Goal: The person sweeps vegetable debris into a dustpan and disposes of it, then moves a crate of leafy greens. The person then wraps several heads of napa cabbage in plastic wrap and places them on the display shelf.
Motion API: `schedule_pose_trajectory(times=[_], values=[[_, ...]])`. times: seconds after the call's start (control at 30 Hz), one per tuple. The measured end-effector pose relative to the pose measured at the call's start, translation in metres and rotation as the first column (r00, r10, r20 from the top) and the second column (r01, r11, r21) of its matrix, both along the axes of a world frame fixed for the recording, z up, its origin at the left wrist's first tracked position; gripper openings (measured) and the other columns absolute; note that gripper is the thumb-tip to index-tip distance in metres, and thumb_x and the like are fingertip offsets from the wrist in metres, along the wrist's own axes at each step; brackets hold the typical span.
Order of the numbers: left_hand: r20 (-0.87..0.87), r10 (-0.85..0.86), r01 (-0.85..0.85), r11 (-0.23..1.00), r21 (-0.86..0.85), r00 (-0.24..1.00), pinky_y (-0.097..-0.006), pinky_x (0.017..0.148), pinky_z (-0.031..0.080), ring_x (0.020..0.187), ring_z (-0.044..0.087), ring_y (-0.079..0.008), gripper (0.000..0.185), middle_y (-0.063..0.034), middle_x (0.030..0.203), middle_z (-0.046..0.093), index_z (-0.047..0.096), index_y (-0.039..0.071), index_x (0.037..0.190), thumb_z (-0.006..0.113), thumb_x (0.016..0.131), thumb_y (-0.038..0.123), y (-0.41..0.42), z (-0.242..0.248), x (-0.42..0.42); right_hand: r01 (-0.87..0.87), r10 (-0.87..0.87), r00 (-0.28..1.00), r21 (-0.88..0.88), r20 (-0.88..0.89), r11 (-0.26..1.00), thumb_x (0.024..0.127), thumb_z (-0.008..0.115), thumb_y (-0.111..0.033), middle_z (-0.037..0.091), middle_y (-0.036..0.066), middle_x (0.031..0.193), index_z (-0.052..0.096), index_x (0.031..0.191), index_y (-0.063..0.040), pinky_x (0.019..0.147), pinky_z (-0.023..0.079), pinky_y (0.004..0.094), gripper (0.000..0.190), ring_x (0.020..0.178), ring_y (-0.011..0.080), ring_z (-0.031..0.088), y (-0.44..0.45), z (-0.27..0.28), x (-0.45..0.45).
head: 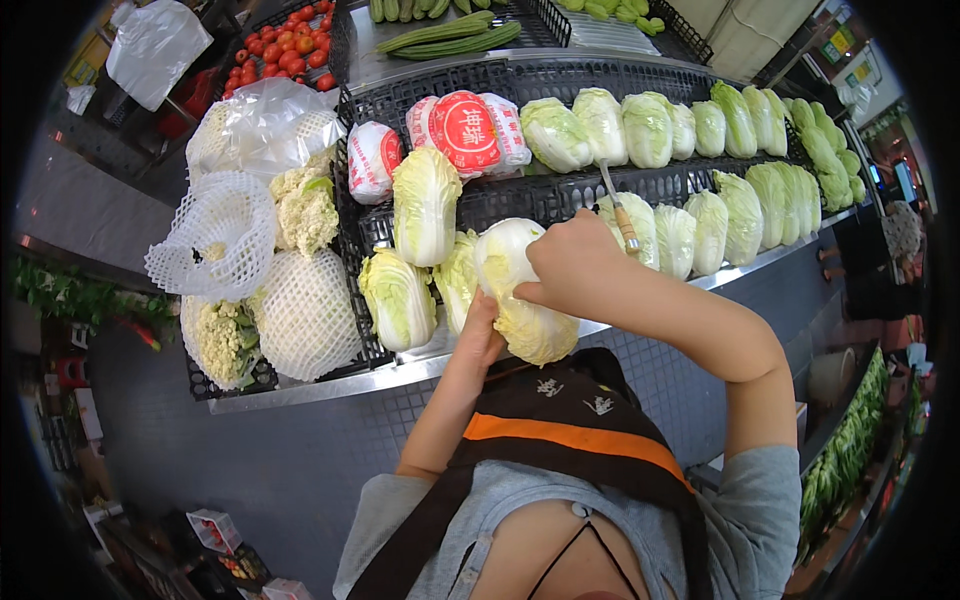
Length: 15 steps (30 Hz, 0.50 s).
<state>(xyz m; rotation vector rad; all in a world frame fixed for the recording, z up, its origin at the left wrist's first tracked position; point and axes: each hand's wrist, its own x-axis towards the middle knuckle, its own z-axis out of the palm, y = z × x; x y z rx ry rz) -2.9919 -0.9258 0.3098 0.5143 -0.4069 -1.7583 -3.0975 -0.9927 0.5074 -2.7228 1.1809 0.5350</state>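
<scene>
A head of napa cabbage (536,322) rests in my left hand (480,330), which supports it from the left and below at the front edge of the display. My right hand (566,259) touches its upper right side; whether it grips the cabbage or something small cannot be told. Just beyond the right hand lies a knife with a wooden handle (624,225), its blade pointing away across the black crates. Another napa cabbage (426,206) stands to the left, above a cabbage with green leaves (397,300). Wrapped cabbages (675,240) line the row to the right.
Cauliflowers (305,315) in white foam nets, and an empty foam net (217,232), fill the left crate. Behind are paper-wrapped produce (465,131), tomatoes (289,45) and long green gourds (450,37). The metal counter edge (300,392) runs along the front. People stand far right.
</scene>
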Motion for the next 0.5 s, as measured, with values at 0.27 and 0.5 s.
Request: schedule_pose_trajectory(times=[0.27,0.5], values=[[0.065,0.006,-0.005,1.000,-0.013,0.998,-0.0384,0.096,0.037,0.117,0.041,-0.0241,0.092,-0.0085,0.128,0.040,0.024,0.008,0.133,0.069,0.067,0.051,-0.001,-0.003,-0.018,-0.038,0.019,0.984,-0.106,-0.180,0.994,0.073,0.058,-0.021,0.064,0.005,0.071,0.066,0.072,-0.012,0.067,0.039,0.0351,0.012,0.068,0.0191,0.062,0.013,-0.022,0.006],[-0.045,-0.101,0.106,0.982,0.157,0.994,-0.0392,0.094,0.040,0.111,0.047,-0.0261,0.073,-0.0108,0.122,0.047,0.031,0.004,0.129,0.064,0.075,0.040,-0.002,-0.021,-0.023,0.063,-0.066,0.994,-0.040,-0.082,0.997,0.070,0.062,-0.033,0.064,0.009,0.071,0.065,0.077,-0.006,0.065,0.045,0.0363,0.028,0.069,0.0236,0.063,0.012,-0.021,-0.003]])
